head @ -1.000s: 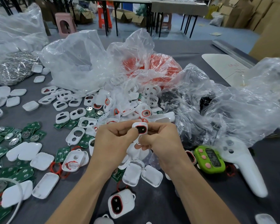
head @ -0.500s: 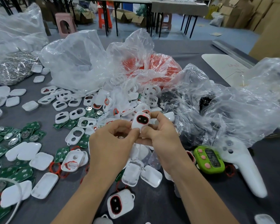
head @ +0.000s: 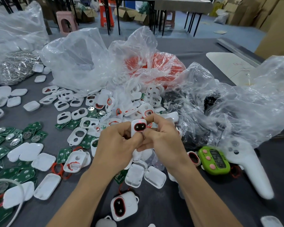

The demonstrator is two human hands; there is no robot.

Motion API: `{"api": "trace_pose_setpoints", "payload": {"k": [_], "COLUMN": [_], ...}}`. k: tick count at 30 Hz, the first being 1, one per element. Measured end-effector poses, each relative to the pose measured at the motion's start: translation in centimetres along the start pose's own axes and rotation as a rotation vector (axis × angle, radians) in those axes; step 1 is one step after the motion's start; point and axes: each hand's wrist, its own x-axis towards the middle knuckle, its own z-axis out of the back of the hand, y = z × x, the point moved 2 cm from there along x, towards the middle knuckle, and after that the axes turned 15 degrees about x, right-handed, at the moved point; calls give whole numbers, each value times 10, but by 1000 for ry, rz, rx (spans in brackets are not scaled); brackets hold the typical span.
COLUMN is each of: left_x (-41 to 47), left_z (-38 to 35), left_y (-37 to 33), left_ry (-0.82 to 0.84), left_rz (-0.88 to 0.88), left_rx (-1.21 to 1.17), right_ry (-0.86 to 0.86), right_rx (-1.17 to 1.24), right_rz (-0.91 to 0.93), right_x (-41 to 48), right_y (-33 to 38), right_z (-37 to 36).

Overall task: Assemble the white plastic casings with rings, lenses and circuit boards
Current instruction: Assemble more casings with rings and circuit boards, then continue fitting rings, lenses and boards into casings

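Both my hands hold one white casing (head: 138,126) with a red ring and dark lens, upright above the table's middle. My left hand (head: 116,145) pinches its lower left side; my right hand (head: 161,138) grips its right side, fingers curled over the top. A finished casing (head: 123,205) lies near the front edge. Loose white casing shells (head: 77,135), back covers (head: 43,161), green circuit boards (head: 0,153) and red rings (head: 59,169) are scattered across the grey table (head: 203,202).
Clear plastic bags (head: 88,59) heap behind the parts, one holding red rings (head: 154,64). At the right lie a green timer (head: 215,159) and a white controller (head: 249,169). A bag of metal pieces (head: 18,66) sits far left.
Both hands have lifted the casing a little and turned it upright, so its lens face now looks toward me. The parts on the table have not moved.
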Motion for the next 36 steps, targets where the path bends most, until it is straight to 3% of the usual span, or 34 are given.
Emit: {"api": "trace_pose_setpoints", "payload": {"k": [5,11,16,19,27,36], "left_x": [1,2,1,2,2,2], "left_z": [0,7,6,4,-2,-1], "left_y": [-3,2,5,5,4,3], "left_ry": [22,59,4,3,74,67], "left_rz": [0,-73,101,87,94,22], "left_rx": [-128,-39,-72,-73,-216,-190], "right_ry": [-34,-15,-101,-157,-89,-86], "right_rx": [45,138,88,132,180,133], "right_rz": [-1,-24,-27,-66,-90,-6], "right_x": [-3,-5,-1,2,-2,-3], "right_y": [-4,-5,-7,-6,-3,-7], "right_z": [-3,-3,2,5,3,5]}}
